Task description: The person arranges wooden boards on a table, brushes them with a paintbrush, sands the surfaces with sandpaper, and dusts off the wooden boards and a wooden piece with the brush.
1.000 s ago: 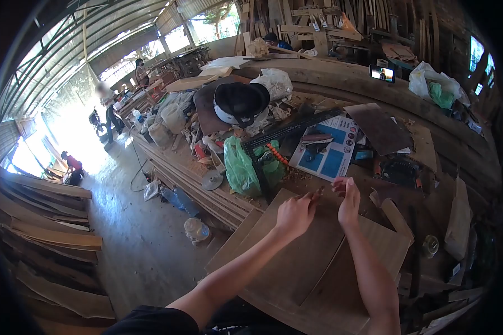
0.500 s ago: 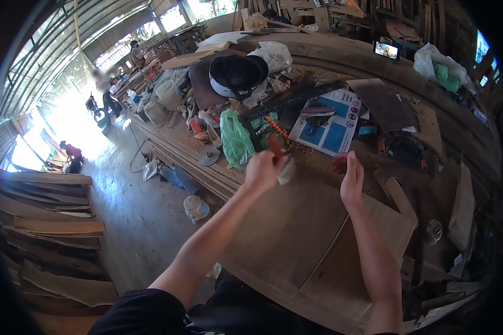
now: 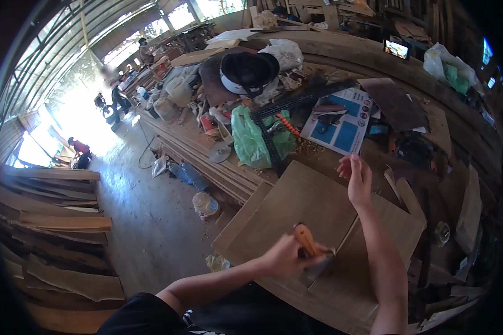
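Observation:
Low over the near part of a brown wooden panel (image 3: 302, 195), my left hand (image 3: 285, 258) is closed around the orange-brown handle of a brush (image 3: 305, 239). Its bristle end is blurred and points down toward the panel, near a seam that runs across the wood. My right hand (image 3: 359, 180) is raised above the panel's far right part, fingers loosely curled and apart, holding nothing. Just beyond the panel lie a green plastic bag (image 3: 250, 142), a black perforated metal strip (image 3: 271, 139) and a blue-and-white printed sheet (image 3: 341, 125).
A black cap (image 3: 248, 72) sits among clutter at the back. Several wood offcuts (image 3: 468, 206) stand at the right. A lit phone (image 3: 395, 49) rests on the far beam. Stacked boards (image 3: 67, 223) lie left of the concrete floor (image 3: 142, 240). Other people (image 3: 81, 152) are far off.
My left hand has moved down toward me with the brush, from the panel's far edge to its near part. My right hand stays raised in nearly the same place.

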Demonstrator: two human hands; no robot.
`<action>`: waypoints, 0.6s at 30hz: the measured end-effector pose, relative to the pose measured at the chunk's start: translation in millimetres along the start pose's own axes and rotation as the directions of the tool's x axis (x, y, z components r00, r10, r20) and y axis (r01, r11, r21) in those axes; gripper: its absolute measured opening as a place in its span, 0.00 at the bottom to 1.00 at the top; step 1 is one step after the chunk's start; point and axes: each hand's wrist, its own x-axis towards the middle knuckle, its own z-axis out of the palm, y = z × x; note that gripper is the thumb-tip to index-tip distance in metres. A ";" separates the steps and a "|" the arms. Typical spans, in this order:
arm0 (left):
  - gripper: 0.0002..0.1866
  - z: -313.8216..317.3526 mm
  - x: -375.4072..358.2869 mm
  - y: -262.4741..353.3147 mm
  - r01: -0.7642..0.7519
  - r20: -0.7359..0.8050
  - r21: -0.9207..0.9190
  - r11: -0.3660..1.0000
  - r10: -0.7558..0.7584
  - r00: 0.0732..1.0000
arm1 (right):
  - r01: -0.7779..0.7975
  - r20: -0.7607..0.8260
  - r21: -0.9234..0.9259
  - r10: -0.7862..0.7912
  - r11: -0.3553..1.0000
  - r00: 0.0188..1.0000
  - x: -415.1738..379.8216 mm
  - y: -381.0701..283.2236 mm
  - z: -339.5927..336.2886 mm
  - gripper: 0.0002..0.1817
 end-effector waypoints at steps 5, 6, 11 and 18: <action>0.15 -45.1 -14.4 -35.3 0.163 -0.060 -0.008 0.987 -0.163 0.985 | -0.028 0.026 -0.033 0.029 0.999 0.999 -3.5 -2.7 -2.7 0.32; 0.15 -63.1 -19.1 -44.5 0.192 -0.113 -0.033 0.981 -0.194 0.974 | -0.026 0.026 -0.037 0.027 0.999 0.999 -2.6 -3.7 -3.1 0.31; 0.08 -139.3 -45.8 -52.6 0.417 -0.472 0.237 0.877 -0.271 0.839 | -0.011 0.012 -0.040 0.011 0.999 1.000 -3.3 -0.2 2.7 0.27; 0.12 -79.9 -51.5 -36.0 0.388 -0.367 0.599 0.701 -0.191 0.910 | 0.332 0.437 -0.368 -0.154 0.868 0.886 -18.0 -47.5 6.2 0.10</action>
